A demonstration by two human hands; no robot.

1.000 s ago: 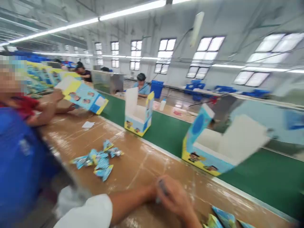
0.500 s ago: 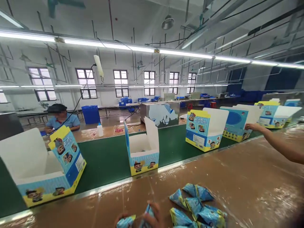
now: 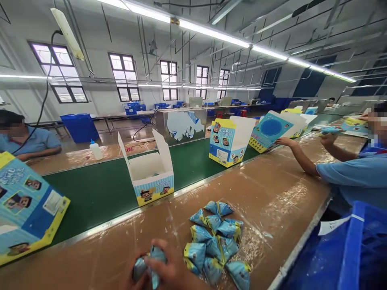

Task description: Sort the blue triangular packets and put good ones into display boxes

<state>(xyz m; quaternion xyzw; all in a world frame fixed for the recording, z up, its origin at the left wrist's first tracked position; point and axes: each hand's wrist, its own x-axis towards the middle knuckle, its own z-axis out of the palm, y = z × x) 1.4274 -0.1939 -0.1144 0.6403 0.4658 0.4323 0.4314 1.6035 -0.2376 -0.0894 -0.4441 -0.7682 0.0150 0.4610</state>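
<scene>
Low in the view, my right hand [image 3: 172,264] closes its fingers around a small blue pyramid-shaped packet [image 3: 157,255]. Beside it my left hand [image 3: 135,278], mostly hidden at the bottom edge, is closed on another blue packet [image 3: 139,267]. The two packets are side by side above the brown tabletop. Just right of my hands lies a pile of several similar blue and yellow packets [image 3: 213,229]. Beyond my hands, an open display carton [image 3: 155,187] with a raised white flap stands on the green conveyor belt [image 3: 99,201]; something small shows inside it.
More printed cartons stand on the belt, one at left [image 3: 33,205] and one at right [image 3: 223,141]. A co-worker's hand [image 3: 286,141] touches a tilted carton [image 3: 269,129]. A blue bin [image 3: 341,249] is at lower right. Across the belt are a white bottle [image 3: 96,150] and a seated person [image 3: 39,139].
My view has turned right, so cartons and pile appear farther left. Both hands still hold packets, now closer together. The co-worker at right has come into view, and the carton by their hand has tilted.
</scene>
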